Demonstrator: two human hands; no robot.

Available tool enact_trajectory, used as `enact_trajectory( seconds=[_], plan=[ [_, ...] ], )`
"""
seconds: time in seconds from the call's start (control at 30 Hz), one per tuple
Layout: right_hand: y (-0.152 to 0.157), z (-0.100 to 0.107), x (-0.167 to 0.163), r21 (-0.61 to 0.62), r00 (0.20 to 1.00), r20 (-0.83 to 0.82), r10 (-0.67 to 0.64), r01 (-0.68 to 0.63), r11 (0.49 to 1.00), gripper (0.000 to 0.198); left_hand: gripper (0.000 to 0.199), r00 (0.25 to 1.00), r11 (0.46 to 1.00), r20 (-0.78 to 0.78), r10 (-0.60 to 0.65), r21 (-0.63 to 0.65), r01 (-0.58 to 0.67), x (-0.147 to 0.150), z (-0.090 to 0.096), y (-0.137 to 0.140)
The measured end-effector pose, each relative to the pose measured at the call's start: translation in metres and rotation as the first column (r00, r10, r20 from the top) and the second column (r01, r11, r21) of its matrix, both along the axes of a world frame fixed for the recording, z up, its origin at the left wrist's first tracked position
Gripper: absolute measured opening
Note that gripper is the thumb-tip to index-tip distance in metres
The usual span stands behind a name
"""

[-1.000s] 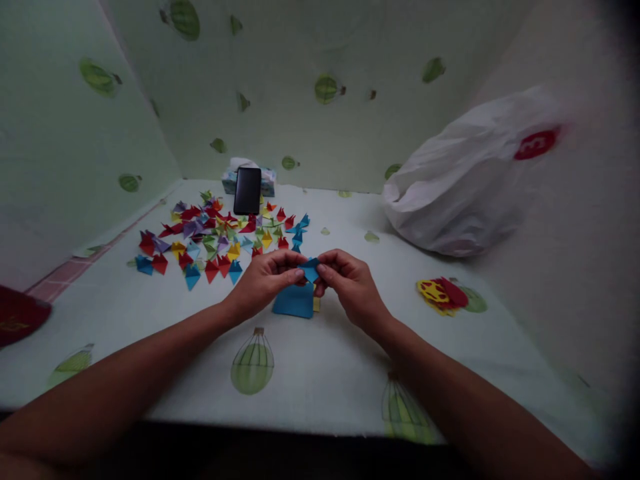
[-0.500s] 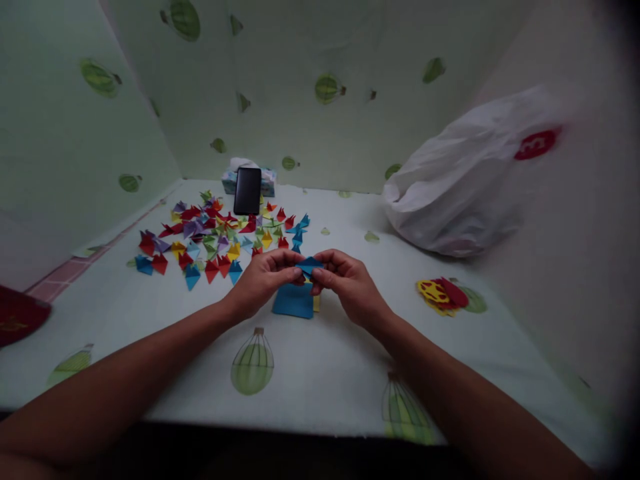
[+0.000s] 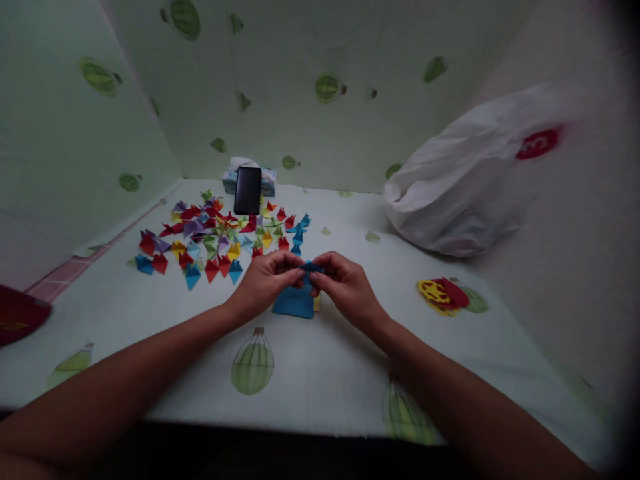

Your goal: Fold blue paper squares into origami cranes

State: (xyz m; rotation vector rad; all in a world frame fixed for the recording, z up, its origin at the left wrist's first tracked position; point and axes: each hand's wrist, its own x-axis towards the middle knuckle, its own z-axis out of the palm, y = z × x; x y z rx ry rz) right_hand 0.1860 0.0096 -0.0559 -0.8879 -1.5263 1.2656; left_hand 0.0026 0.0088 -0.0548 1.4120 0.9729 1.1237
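Observation:
Between both sets of fingertips is a small folded piece of blue origami paper (image 3: 312, 266), held just above the table. My left hand (image 3: 267, 280) pinches its left side, thumb towards me. On the right side, my right hand (image 3: 345, 283) is closed on the same paper with thumb and fingers. Below them lies a flat stack of blue square paper (image 3: 293, 303), with a yellow sheet (image 3: 317, 303) showing at its right edge. Many small folded paper cranes (image 3: 210, 233) in red, blue, yellow, green and purple spread out beyond my left hand.
A black phone (image 3: 248, 191) leans against a tissue box (image 3: 269, 180) at the back. To the right sit a bulging white plastic bag (image 3: 450, 187) and yellow and red cut-out pieces (image 3: 440, 296). Something dark red (image 3: 20, 317) stands at the left edge.
The blue folded paper has tilted and now shows less of its face between my fingertips. Both hands have shifted only slightly; the things on the table lie as before.

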Motion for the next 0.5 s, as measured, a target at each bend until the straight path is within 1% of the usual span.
enact_trajectory(
  seconds=[0.1,0.23,0.3,0.4,0.5],
  plan=[
    [-0.0036,0.0003,-0.0013,0.047,0.998,0.047,-0.052,0.05,0.998,0.016,0.018,1.0,1.0,-0.01,0.005,0.005,-0.005,0.0013,0.0008,-0.0018],
    [-0.0078,-0.0011,-0.0024,0.082,0.994,0.048,-0.099,0.095,0.992,0.019,0.018,1.0,1.0,0.004,0.002,0.003,-0.002,0.0031,0.0028,-0.0034],
    [-0.0089,-0.002,-0.0022,0.137,0.989,0.081,-0.122,0.11,0.984,0.017,0.019,1.0,1.0,0.016,-0.007,0.002,0.007,0.0036,0.0032,-0.0035],
    [-0.0087,-0.0034,-0.001,0.23,0.975,0.169,-0.148,0.107,0.967,0.01,0.018,1.0,1.0,0.018,0.013,0.014,-0.013,0.0036,0.0024,-0.0029],
    [-0.0076,-0.0039,0.0003,0.259,0.97,0.191,-0.147,0.095,0.961,0.007,0.017,0.999,0.998,0.009,0.048,0.034,-0.048,0.0031,0.0014,-0.0028]
  ],
)
